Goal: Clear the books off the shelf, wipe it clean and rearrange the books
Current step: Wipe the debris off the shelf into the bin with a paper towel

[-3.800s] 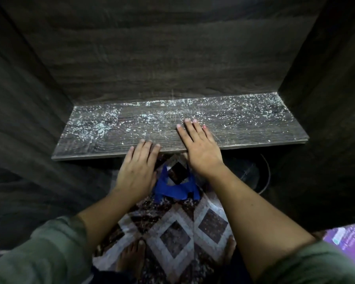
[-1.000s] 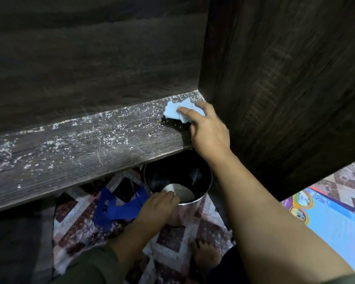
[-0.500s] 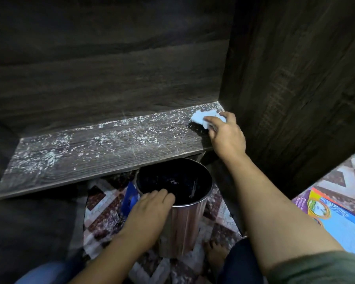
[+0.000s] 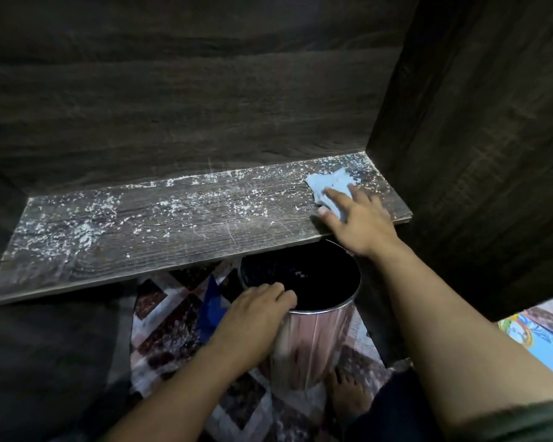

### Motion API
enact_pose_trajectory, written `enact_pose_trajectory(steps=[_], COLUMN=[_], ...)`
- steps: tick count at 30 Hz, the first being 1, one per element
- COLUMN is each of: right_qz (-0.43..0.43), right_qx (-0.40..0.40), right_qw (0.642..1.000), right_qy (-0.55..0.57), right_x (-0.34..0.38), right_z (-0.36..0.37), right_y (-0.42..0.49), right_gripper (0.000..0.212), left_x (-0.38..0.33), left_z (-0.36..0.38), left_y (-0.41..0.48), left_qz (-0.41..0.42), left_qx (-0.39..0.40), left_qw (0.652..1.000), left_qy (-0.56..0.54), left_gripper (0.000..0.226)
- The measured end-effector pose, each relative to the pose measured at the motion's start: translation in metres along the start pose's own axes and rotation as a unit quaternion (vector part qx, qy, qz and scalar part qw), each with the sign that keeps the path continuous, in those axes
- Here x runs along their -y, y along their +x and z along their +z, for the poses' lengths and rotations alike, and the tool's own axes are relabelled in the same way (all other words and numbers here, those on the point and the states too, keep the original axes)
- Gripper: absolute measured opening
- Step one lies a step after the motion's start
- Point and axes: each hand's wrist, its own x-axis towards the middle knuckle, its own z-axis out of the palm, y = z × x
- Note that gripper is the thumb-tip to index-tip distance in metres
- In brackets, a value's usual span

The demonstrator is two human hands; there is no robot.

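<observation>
The cloth (image 4: 329, 185) is pressed at 2 o'clock by the flat right hand (image 4: 361, 224), while the bin (image 4: 313, 339) (probably to catch dust (image 4: 61, 231)) is gripped under the shelf (image 4: 173, 237) by the left hand (image 4: 253, 314).

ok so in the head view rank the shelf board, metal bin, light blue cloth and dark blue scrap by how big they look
1. shelf board
2. metal bin, though it sits nearer the camera
3. light blue cloth and dark blue scrap: similar, both partly hidden, so not ranked
</observation>
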Motion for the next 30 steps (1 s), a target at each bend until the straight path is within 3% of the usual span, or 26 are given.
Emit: enact_pose_trajectory(steps=[4, 11, 15, 20, 24, 30], right_qz=[0.009, -0.057, -0.111, 0.002, 0.084, -0.044], right_qx=[-0.069, -0.035, -0.041, -0.185, -0.119, -0.051], right_qw=[0.997, 0.997, 0.992, 0.978, 0.989, 0.998], right_qy=[-0.013, -0.024, 0.047, 0.096, 0.008, 0.002], right_x=[0.0, 0.022, 0.03, -0.008, -0.035, 0.0], right_z=[0.006, 0.025, 0.022, 0.006, 0.016, 0.018], right_y=[0.004, 0.002, 0.0, 0.014, 0.016, 0.01], right_gripper=[0.052, 0.055, 0.057, 0.052, 0.051, 0.054], left_x=[0.011, 0.015, 0.015, 0.014, 0.014, 0.016], left_z=[0.004, 0.011, 0.012, 0.011, 0.013, 0.018], left_y=[-0.005, -0.011, -0.008, -0.004, -0.003, 0.0], left_qz=[-0.007, -0.009, -0.01, -0.003, -0.003, -0.01], left_qx=[0.0, -0.013, -0.018, -0.032, -0.038, -0.032], left_qw=[1.0, 1.0, 1.0, 0.999, 0.999, 0.999], left_qy=[-0.016, -0.013, -0.01, -0.011, -0.006, -0.001], left_gripper=[0.037, 0.05, 0.054, 0.047, 0.044, 0.038])
